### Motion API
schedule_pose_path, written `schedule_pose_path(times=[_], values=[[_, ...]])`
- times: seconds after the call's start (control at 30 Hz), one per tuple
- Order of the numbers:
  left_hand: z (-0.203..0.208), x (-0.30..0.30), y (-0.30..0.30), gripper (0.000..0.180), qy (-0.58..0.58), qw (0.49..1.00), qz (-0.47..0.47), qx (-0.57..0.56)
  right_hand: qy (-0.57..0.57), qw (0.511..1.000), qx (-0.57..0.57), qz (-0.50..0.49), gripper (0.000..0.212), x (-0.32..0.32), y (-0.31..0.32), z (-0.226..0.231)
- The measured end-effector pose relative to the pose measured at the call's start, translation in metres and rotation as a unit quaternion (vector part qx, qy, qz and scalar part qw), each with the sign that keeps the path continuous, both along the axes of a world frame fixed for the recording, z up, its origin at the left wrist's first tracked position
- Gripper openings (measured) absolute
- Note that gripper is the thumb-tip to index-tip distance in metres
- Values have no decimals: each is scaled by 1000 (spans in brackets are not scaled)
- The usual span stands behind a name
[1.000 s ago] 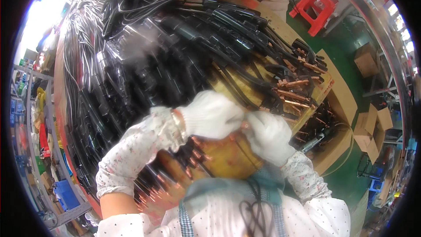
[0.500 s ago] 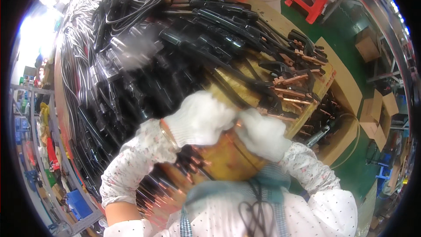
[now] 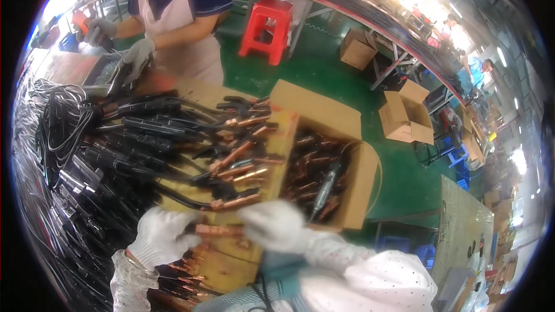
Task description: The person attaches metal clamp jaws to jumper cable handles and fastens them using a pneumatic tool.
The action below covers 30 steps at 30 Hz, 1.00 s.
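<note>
My left hand (image 3: 165,234), in a white knit glove, is closed round the dark end of a copper-jawed clamp (image 3: 219,230) above the table's front part. Its copper bar points right, toward my right hand. My right hand (image 3: 274,225), also gloved in white, is at the bar's far end; motion smears its fingers, so I cannot tell whether they grip it. Just beyond my hands lie several similar black-handled clamps with copper jaws (image 3: 240,167) on the yellow tabletop (image 3: 231,263). Below my left hand are more copper tips (image 3: 182,280).
A cardboard box (image 3: 361,182) of copper-jawed parts stands at the table's right edge, with a grey metal tool (image 3: 328,188) in it. Black handles and grey cables (image 3: 34,138) pile up on the left. Across the table works a gloved person (image 3: 179,29). A red stool (image 3: 269,32) stands behind.
The view has swung right and up, bringing the box and the other person into sight. My hands, close together before, are now apart, with the copper bar showing between them.
</note>
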<state>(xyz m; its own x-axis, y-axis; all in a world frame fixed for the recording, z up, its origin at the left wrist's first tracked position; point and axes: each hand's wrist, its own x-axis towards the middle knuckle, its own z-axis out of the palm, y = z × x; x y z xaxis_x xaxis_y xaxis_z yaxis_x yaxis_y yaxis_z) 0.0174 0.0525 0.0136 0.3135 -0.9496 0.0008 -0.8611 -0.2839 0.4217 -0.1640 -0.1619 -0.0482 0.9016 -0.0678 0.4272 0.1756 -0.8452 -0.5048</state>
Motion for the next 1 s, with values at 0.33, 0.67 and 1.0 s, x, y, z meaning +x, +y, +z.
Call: schedule_pose_path(times=[0.33,0.67,1.0], values=[[-20,-8,-13,28,-88,996,-17,-26,181,665,442,-574,83,-96,-151,-174],[-24,-3,-18,24,-45,998,39,10,64,590,575,-564,48,-79,-162,-167],[-33,-5,-14,23,-32,998,27,-49,-277,444,852,-13,33,2,-97,37]])
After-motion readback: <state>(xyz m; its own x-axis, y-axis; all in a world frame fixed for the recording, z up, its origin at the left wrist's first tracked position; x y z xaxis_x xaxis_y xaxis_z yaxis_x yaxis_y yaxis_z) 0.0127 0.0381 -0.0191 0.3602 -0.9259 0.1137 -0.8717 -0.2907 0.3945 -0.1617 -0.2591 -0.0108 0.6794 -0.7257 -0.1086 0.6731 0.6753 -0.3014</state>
